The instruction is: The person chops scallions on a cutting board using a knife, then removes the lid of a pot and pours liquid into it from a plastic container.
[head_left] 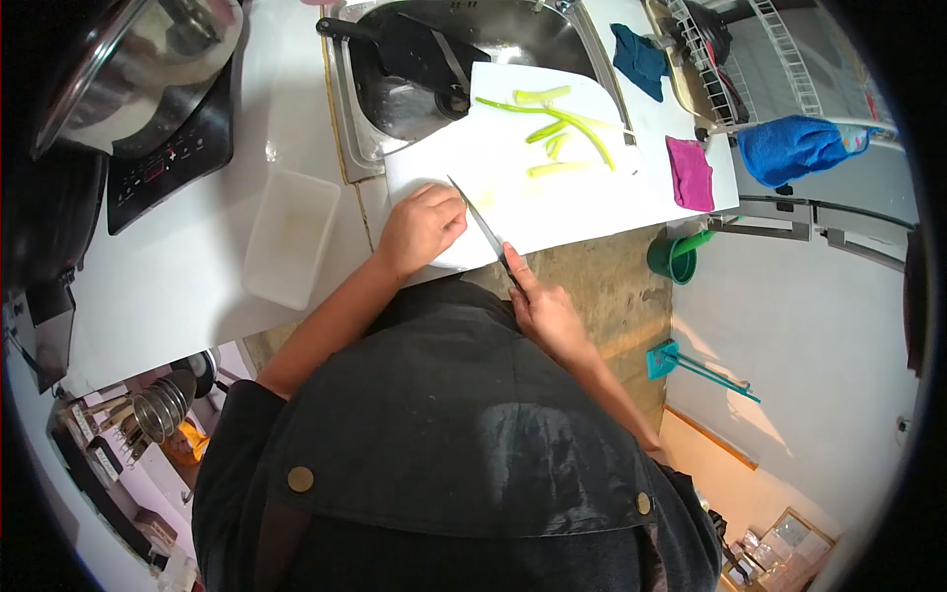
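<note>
My right hand [545,308] is wrapped round the handle of a knife [483,226], whose blade points up and left over a white cutting board [552,202]. Just left of the blade, my left hand [426,225] rests on the board with its fingers curled together; what they hold, if anything, is hidden. Several green vegetable pieces lie on the far part of the board, among them a long curved green stalk [589,136] and a short pale piece [542,96].
Behind the board is a metal sink [390,116] with a black pan [414,54] in it. An empty-looking white plastic container [292,240] stands left. Further left are an induction cooker [170,163] and a steel pot [138,74]. Cloths [690,174] lie right.
</note>
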